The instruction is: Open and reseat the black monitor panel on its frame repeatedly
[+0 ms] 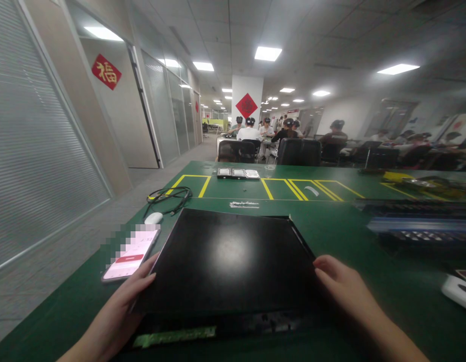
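Note:
A flat black display panel [233,266] lies in front of me, with a ceiling light reflected in its middle. My left hand [130,291] is closed on its left edge, thumb on top and the other fingers hidden below. On the opposite side, my right hand [338,276] grips the right edge with thumb and fingers pressed close together. A thin black frame [303,239] shows along the panel's far right side. Near me, a green circuit board strip [176,337] runs below the panel's front edge.
Left of the panel lie a lit phone [130,259], a white rounded object [153,218] and a coiled black cable [170,198]. Hard drives [238,173] stand in a row at the green table's [202,188] far side. Blurred dark parts [417,226] lie at right. People sit beyond.

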Available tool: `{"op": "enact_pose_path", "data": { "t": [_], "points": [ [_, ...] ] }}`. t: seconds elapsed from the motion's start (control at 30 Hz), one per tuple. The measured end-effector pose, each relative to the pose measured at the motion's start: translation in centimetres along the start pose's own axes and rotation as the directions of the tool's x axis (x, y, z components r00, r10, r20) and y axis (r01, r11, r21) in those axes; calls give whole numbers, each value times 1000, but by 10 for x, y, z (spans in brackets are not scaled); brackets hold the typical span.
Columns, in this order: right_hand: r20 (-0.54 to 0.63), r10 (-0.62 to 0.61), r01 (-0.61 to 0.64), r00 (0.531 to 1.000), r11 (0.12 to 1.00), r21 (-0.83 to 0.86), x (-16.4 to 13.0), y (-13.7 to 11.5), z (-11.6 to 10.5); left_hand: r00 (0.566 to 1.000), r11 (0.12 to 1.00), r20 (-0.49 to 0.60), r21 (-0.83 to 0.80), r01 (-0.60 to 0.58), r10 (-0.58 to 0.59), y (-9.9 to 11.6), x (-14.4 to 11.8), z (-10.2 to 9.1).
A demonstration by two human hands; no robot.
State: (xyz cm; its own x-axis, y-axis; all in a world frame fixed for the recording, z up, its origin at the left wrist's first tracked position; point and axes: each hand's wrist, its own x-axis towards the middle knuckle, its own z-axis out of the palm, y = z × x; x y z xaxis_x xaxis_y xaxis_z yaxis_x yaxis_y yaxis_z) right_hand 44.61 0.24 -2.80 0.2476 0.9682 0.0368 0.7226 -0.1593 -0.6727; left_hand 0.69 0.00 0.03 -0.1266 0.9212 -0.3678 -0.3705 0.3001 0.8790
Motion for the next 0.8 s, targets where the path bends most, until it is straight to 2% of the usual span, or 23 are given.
{"op": "enact_pose_path", "data": {
  "t": [0.17,0.4,0.57,0.8],
  "points": [
    [-29,-11,11,1000,1000,1,1,2,1,999,999,-1,-6,-48,48,3,-3,8],
    [-37,-11,12,999,1000,15,-2,-5,-2,997,997,-9,17,-75,75,-1,1,5],
    [-9,-4,4,1000,1000,11,-3,-9,-4,995,996,-37,29,-88,89,-7,6,3],
    [40,-9,11,999,998,-63,0,1,0,996,995,-1,51,-90,91,-8,10,-3]
  ]
}}
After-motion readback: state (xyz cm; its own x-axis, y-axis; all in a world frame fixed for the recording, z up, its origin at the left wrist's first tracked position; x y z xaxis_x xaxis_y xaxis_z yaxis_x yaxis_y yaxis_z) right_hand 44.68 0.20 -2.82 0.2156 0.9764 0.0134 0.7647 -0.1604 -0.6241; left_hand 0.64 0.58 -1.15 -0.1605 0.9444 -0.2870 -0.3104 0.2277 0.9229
